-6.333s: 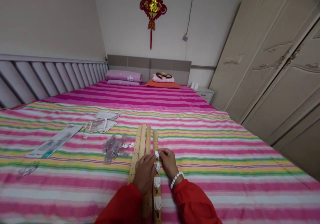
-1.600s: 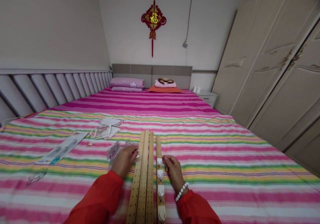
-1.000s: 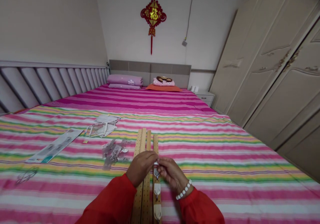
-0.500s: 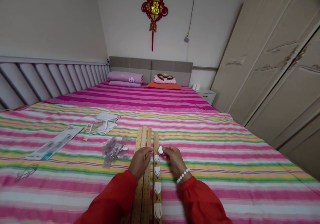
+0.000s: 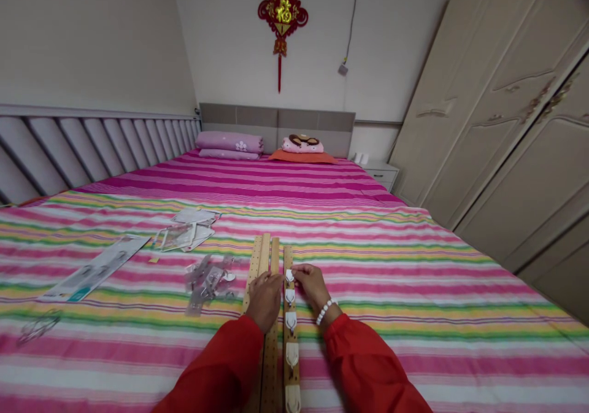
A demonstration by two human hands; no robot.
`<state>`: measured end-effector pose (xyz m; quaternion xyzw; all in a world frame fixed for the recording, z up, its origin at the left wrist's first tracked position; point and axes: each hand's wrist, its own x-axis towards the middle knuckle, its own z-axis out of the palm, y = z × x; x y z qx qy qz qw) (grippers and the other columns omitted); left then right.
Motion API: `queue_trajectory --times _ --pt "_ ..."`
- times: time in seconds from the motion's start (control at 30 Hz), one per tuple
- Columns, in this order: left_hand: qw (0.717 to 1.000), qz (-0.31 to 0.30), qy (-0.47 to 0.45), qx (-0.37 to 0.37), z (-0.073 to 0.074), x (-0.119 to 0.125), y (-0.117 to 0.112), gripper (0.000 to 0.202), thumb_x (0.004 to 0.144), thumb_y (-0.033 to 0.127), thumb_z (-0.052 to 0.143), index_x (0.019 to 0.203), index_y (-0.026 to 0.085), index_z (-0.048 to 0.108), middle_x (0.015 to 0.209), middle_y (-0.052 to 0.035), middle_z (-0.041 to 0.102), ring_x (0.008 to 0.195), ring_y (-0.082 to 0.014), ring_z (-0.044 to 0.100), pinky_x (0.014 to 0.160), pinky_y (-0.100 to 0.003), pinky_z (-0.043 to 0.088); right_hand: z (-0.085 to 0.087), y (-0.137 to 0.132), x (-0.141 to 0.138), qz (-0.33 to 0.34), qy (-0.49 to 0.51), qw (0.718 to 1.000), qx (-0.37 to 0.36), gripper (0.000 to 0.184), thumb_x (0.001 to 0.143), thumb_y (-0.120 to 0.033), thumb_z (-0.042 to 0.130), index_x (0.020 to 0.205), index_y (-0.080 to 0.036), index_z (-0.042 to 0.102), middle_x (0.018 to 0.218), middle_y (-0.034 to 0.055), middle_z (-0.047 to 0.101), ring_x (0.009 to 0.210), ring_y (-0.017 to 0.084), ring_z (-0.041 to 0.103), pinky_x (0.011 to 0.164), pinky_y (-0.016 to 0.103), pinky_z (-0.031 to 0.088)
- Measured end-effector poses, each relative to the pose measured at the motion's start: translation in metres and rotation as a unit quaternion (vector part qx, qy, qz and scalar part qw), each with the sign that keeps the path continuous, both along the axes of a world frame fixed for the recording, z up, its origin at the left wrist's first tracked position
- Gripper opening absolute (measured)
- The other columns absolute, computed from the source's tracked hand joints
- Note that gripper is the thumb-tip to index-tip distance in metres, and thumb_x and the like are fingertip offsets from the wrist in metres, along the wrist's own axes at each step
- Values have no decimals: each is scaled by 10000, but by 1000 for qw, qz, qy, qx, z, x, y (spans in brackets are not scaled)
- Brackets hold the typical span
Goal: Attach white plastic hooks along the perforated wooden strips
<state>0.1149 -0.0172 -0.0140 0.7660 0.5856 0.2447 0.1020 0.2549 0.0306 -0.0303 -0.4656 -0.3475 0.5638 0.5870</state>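
Three long pegboard-like wooden strips [image 5: 258,259] lie side by side on the striped bed sheet [image 5: 391,278], running away from me. The right-hand strip [image 5: 288,259] carries a row of several white hooks [image 5: 291,320]. My right hand [image 5: 313,285] pinches the farthest white hook [image 5: 289,275] against that strip with its fingertips. My left hand [image 5: 264,296] rests with curled fingers on the two left strips, beside the hook row, pressing them down. Both arms are in red sleeves, and a white bead bracelet [image 5: 324,310] sits on the right wrist.
Left of the strips lie loose hooks in clear plastic [image 5: 209,278], torn packaging [image 5: 184,235], a printed card [image 5: 92,272] and a clear wrapper [image 5: 39,326]. Pillows [image 5: 227,142] lie at the headboard. A wardrobe [image 5: 506,143] fills the right side, and a padded rail [image 5: 92,149] the left.
My left hand went to the loose hooks and came back to the strips. My right hand brought a white hook down onto the right strip, just beyond the row.
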Motion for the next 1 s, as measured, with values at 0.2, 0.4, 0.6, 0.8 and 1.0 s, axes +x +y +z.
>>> queue_trajectory --times 0.2,0.4,0.6,0.8,1.0 --pt "999 -11 17 -29 0 2 -2 515 826 90 401 1256 311 577 1326 13 584 1290 -252 409 1059 -485 259 -7 3 -2 -6 0 1000 8 133 503 -214 726 611 -147 691 486 -13 627 435 110 513 478 256 409" --pt "999 -14 22 -39 -2 5 -3 524 829 126 412 1295 329 539 1380 8 534 1338 -260 349 1080 -530 198 -15 4 -4 -26 -4 1000 11 174 505 -251 743 641 -154 695 529 -4 652 492 138 557 515 269 432" --pt "996 -34 47 -64 4 4 -4 582 822 107 377 1352 331 470 1419 10 491 1361 -258 311 1084 -550 148 -20 4 -5 -47 -36 998 21 196 512 -275 729 664 -152 710 588 26 689 584 174 598 539 272 445" --pt "995 -46 67 -62 5 4 -5 597 822 108 362 1384 296 431 1449 -15 453 1381 -273 276 1083 -577 116 -20 1 -6 -49 -21 998 15 167 532 -246 701 677 -164 710 597 14 683 577 162 585 546 268 445" --pt "989 -48 106 -88 14 8 -3 609 826 62 327 1384 281 434 1454 -23 445 1385 -283 281 1092 -606 82 -21 2 -7 -47 -21 999 10 202 531 -244 698 718 -170 708 538 -14 647 539 156 566 539 269 443"
